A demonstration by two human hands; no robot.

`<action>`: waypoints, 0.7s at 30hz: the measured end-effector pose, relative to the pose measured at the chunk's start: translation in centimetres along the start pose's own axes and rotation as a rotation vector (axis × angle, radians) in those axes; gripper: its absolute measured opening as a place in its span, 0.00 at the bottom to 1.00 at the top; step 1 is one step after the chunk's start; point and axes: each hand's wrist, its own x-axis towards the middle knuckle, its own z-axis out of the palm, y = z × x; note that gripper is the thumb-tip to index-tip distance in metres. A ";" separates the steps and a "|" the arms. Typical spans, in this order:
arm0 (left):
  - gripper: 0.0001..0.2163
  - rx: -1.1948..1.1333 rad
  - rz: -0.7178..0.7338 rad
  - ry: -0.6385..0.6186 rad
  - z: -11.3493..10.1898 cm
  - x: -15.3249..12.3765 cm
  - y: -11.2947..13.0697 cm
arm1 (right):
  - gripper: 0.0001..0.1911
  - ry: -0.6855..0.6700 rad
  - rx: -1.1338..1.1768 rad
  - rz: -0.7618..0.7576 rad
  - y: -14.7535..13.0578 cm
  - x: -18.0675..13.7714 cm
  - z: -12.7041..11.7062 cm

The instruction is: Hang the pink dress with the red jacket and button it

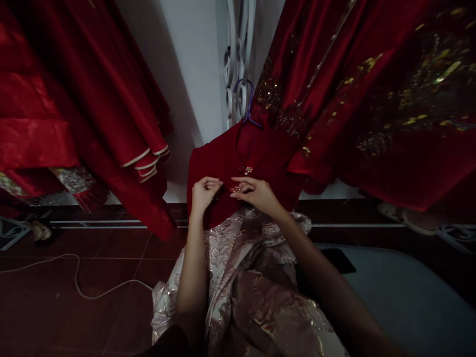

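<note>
A garment with a dark red top (219, 153) and a shiny pinkish-silver brocade lower part (226, 248) hangs before me on a purple hanger (250, 111). A small ornament with pearl-like beads (248, 171) sits at the base of its neckline. My right hand (256, 194) is just below that, its thumb and fingers closed around a second beaded ornament (235, 189) on the red front. To the left, my left hand (205, 192) is closed in a pinch against the red fabric. What its fingertips hold is too small and dark to make out.
White scroll metalwork (229, 59) bears the hanger. Red garments (107, 79) hang at left, and sequinned red ones (345, 109) at right. A pale cable (78, 277) crosses the tiled floor. A dark flat object (339, 261) lies on a grey surface (405, 297); shoes (412, 220) stand behind.
</note>
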 end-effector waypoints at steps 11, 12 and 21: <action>0.14 -0.310 -0.219 -0.015 -0.1 -0.3 0.6 | 0.11 0.232 -0.156 -0.084 2.2 3.3 4.2; 0.14 -0.316 -0.214 -0.021 -0.1 -0.3 0.6 | 0.11 0.238 -0.151 -0.088 2.3 3.2 4.2; 0.13 -0.363 -0.247 -0.017 -0.1 -0.2 0.0 | 0.09 0.252 -0.136 -0.106 2.4 3.1 4.2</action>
